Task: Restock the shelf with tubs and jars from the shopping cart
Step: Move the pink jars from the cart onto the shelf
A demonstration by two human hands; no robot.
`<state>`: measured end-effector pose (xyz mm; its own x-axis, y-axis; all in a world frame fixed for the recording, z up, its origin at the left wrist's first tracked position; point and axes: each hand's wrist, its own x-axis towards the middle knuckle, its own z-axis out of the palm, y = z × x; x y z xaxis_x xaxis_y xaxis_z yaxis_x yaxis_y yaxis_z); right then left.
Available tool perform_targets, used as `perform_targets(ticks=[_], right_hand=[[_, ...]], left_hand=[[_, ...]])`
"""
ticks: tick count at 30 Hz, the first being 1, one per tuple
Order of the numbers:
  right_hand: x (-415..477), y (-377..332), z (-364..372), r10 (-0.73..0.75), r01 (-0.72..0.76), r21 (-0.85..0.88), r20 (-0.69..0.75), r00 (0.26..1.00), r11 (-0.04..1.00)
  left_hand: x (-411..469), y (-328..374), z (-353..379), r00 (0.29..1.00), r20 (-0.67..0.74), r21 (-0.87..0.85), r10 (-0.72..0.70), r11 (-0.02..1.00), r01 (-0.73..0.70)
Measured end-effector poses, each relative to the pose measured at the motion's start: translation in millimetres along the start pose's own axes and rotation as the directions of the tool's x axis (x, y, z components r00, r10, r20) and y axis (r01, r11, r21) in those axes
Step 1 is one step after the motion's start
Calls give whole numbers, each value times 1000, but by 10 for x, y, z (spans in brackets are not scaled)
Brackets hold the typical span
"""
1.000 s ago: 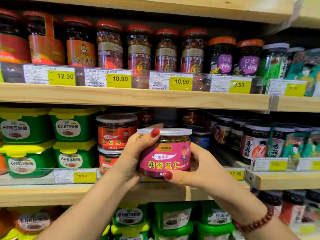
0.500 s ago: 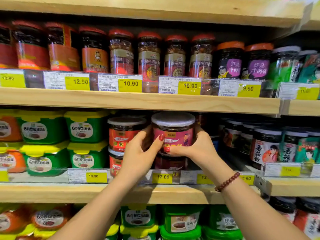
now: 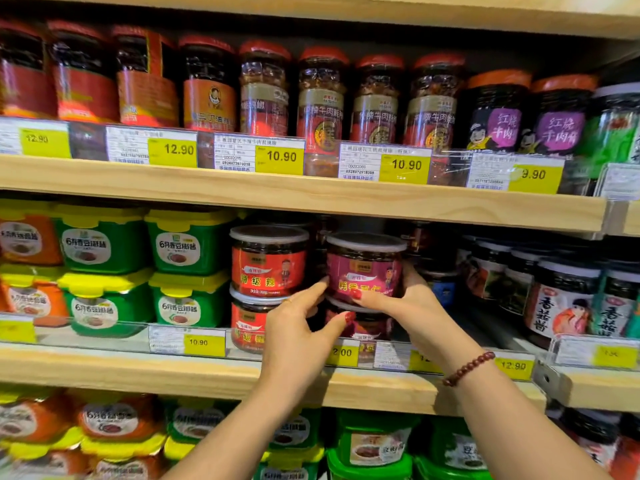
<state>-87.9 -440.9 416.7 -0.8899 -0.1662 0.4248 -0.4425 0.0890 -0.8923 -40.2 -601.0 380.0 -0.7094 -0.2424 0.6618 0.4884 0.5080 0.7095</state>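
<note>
Gripping pink-label jar (image 3: 365,268) with right hand (image 3: 412,301) atop lower jar (image 3: 374,323) on middle shelf (image 3: 138,368); steadying with straight-fingered left hand (image 3: 298,323). Square over lower lid, label forward, before letting go.

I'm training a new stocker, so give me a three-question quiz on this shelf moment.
1. True or false: the pink-labelled jar sits on another jar.
2. What stands directly left of the red-labelled jars? A) green tubs B) bottles C) cans
3. Fill in: the ___ hand grips the pink-labelled jar's right side.
Key: 1 true; 2 A; 3 right hand.
</note>
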Motion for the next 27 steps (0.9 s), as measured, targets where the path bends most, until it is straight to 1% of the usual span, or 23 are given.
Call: perform_targets(ticks=[4, 8, 15, 18, 22, 24, 27], right_hand=[[-11, -10, 1, -18, 18, 1, 21, 1000, 1000], [-17, -13, 4, -25, 26, -59, 21, 999, 998], [-27, -34, 14, -51, 48, -137, -18, 999, 989], [-53, -57, -8, -53, 52, -192, -2, 999, 980], [-81, -70, -82, -28, 44, -258, 67, 997, 965], [-79, -61, -103, -22, 34, -271, 49, 999, 962], [-58, -33, -104, -12, 17, -280, 20, 1000, 960]], left_hand=[[35, 22, 51, 999, -24, 56, -21, 998, 22], [66, 24, 65, 999, -33, 93, -22, 995, 25], [100, 10, 23, 998, -8, 36, -57, 998, 57], [113, 13, 2, 998, 6, 1, -58, 998, 58], [121, 9, 5, 999, 0, 13, -50, 999, 50], [123, -5, 15, 998, -2, 13, -58, 998, 59], [132, -18, 14, 999, 16, 64, -45, 997, 44]])
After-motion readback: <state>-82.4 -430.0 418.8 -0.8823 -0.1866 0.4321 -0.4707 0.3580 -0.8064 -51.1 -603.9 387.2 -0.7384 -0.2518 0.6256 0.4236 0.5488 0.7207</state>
